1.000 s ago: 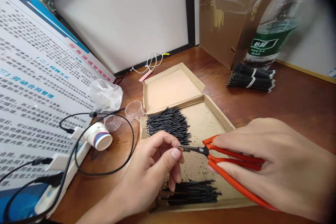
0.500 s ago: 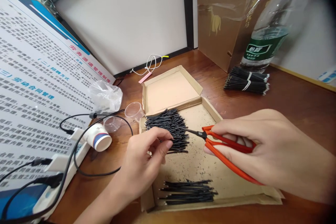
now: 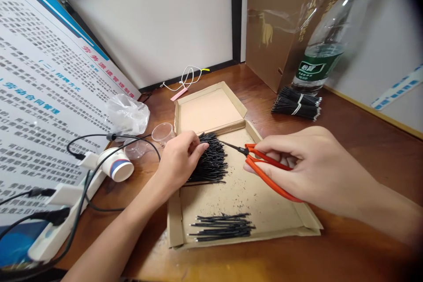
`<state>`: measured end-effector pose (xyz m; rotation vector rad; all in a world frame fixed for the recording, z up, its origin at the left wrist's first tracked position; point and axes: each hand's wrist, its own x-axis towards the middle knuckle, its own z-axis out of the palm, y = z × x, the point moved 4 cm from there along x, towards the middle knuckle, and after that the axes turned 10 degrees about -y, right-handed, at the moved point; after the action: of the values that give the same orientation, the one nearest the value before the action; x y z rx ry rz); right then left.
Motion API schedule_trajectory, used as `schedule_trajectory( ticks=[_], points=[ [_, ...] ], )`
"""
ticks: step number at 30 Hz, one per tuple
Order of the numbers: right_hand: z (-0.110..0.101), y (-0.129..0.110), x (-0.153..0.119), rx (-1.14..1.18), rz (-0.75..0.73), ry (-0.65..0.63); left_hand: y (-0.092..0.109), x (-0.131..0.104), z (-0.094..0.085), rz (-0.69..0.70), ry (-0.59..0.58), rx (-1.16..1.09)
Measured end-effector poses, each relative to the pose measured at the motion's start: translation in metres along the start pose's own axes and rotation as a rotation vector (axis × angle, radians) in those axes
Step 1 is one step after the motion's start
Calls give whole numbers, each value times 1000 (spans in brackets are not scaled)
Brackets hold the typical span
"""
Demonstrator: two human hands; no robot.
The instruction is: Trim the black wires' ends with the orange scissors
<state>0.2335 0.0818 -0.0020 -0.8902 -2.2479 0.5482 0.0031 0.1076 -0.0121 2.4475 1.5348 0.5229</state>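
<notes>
Board: far left of the left hand, a printed white board (image 3: 66, 75) reads 劳务派遣管理制度 in red and 招聘方式 in blue; the small print is too blurred.
Power strip: beside the board, the white power strip (image 3: 46, 240) holds plugs and black cables.
Cup: left of the left hand, a paper cup (image 3: 120, 165) lies tipped.
Left hand: the left hand (image 3: 185, 156) has thumb and fingers curled close together; whether they pinch a wire, I cannot tell.
Wire pile: black wires (image 3: 211, 161) lie in the box, right against the left hand's fingers.
Loose wires: a smaller row (image 3: 223, 227) lies nearer the viewer, below both hands.
Box: an open cardboard box (image 3: 274, 211), flecked with black scraps, spreads between and under the hands.
Scissors: orange-handled scissors (image 3: 274, 185) point left, tips near the pile.
Right hand: the right hand (image 3: 297, 158) is wrapped around the handles.
Bundle: tied black wires (image 3: 295, 103) lie beyond the right hand.
Bottle: behind the bundle, a bottle (image 3: 317, 66) labelled 怡寶 on green.
Table: brown wood (image 3: 264, 260) beneath everything.
</notes>
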Motion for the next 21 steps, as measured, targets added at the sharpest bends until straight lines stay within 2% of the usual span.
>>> schedule_trajectory(
  ticks=[6,10,12,16,21],
  points=[
    [-5,1,1,-13,-1,28,38,-29,8,121,-274,-52],
    [-3,0,1,-19,-11,40,62,-46,20,187,-598,-118],
    [-2,1,1,-28,-8,48,66,-51,28,189,-683,-138],
    [-2,3,1,-43,-6,61,65,-57,34,145,-689,-238],
    [-4,2,0,43,32,19,60,-54,19,-28,-605,-427]
  ],
)
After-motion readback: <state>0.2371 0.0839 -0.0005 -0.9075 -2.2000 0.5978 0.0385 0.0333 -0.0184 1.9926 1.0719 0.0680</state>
